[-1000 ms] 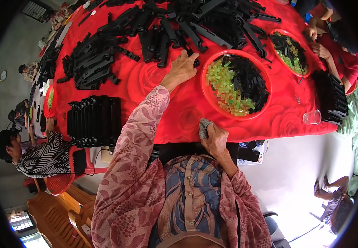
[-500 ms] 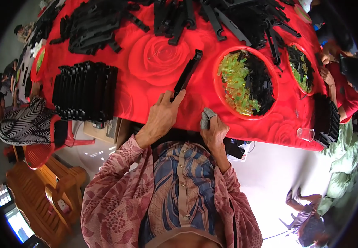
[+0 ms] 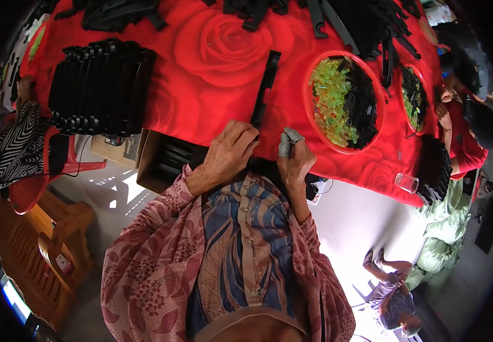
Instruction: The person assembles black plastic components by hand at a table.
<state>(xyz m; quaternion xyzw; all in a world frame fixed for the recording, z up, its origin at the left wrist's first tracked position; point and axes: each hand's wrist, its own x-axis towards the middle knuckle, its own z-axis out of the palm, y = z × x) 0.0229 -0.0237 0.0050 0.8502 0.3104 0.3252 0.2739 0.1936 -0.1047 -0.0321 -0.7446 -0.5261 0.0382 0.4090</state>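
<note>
My left hand point(image 3: 228, 149) is closed around the near end of a long, narrow black plastic part point(image 3: 266, 85). The part slants up and away over the red tablecloth, with a notched far end. Just right of it, near the table edge, my right hand point(image 3: 296, 162) has its fingers curled together. A grey speckled wrap point(image 3: 290, 141) shows at its thumb and fingertips; whether anything small is pinched there is hidden. A red-rimmed basin point(image 3: 381, 117) sits beyond my right hand, with yellow-green translucent pieces and small black pieces in separate halves.
A neat row of black plastic parts point(image 3: 101, 85) stands at the left table edge. Loose black parts point(image 3: 355, 25) are heaped at the back. A clear cup point(image 3: 406, 182) lies near the right edge. People sit at both sides. An open cardboard box point(image 3: 149, 162) is below the table.
The view has shifted, so the table things appear higher and further left. My left hand has turned, and the black part stands more upright. Both hands are still close together.
</note>
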